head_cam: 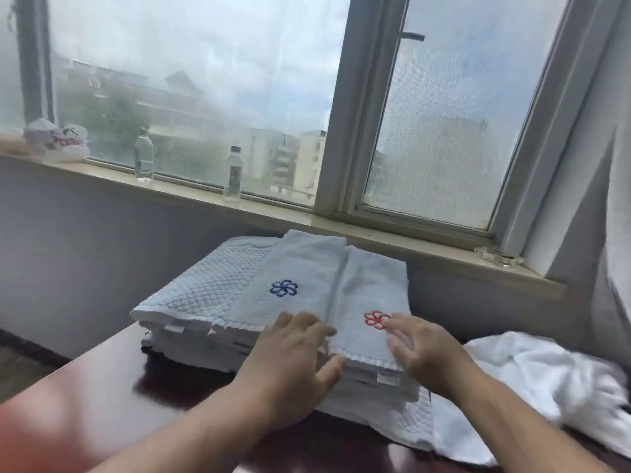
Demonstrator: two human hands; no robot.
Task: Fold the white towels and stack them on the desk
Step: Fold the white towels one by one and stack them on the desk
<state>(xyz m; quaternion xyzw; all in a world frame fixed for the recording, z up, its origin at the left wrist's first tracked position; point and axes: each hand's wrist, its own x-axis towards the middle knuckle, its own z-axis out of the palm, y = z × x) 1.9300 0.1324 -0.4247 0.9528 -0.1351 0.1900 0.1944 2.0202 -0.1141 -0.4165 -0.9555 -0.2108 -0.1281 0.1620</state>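
Left hand [293,353] and right hand [423,353] resting flat, fingers spread, on folded towel stack [273,295]; crumpled towel [546,373] lying right.

Sill [290,213] runs beneath a misted window [205,97]. At its left end lies a printed plastic bag [56,143]. Two clear bottles stand upright and well apart: one [144,157] near the bag, the other [233,175] toward mid-sill. A glass ashtray [498,257] sits at the right end, beside a pale curtain [614,199].
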